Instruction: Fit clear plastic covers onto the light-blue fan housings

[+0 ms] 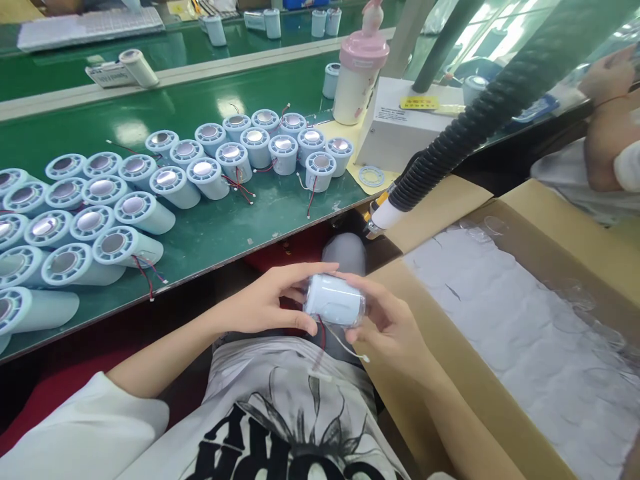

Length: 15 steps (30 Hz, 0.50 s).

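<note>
Both hands close on one pale blue cylinder (334, 299), held over the lap just in front of the green bench's (210, 220) near edge: the left hand (265, 303) wraps its left end with thumb below and fingers curled over the top, and the right hand (387, 320) pinches its right end between thumb and fingertips. A thin white wire (345, 343) hangs from the underside of the cylinder. On the bench, well left of the held piece, lies a dense cluster of like cylinders (95, 213) on their sides, metal discs facing the camera, some trailing red and black leads. Farther back on the bench, a pink-lidded bottle (357, 77) stands beside a white box (410, 123). A black ribbed hose (480, 110) slants down past the bench's right end. Right of the bench, an open cardboard carton (500, 413) holds white padding. At the far right, another person's arm (607, 127) shows.
</note>
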Each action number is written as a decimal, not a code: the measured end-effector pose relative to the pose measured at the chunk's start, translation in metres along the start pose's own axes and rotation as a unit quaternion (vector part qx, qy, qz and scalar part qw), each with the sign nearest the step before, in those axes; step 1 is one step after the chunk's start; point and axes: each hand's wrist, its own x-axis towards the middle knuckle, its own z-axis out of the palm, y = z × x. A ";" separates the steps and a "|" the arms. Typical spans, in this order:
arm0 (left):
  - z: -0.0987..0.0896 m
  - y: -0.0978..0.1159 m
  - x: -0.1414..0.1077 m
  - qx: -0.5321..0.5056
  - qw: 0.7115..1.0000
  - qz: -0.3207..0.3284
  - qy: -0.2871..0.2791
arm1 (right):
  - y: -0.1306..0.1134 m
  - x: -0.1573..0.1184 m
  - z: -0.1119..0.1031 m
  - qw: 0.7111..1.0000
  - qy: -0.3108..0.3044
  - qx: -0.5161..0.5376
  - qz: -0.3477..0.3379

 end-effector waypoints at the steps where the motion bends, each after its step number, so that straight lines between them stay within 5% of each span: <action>1: -0.001 0.000 0.000 -0.006 1.000 0.015 -0.010 | -0.002 0.000 0.001 0.997 0.003 0.063 0.041; 5: -0.001 -0.001 0.001 -0.053 0.998 0.006 -0.024 | -0.006 -0.001 0.000 0.981 0.010 0.152 0.117; 12: 0.001 -0.007 0.002 -0.113 0.988 -0.105 -0.025 | -0.006 0.002 0.004 0.976 0.018 0.090 0.196; 15: -0.012 -0.006 0.014 -0.076 0.982 -0.174 0.017 | 0.001 0.009 0.000 0.982 -0.030 0.041 0.181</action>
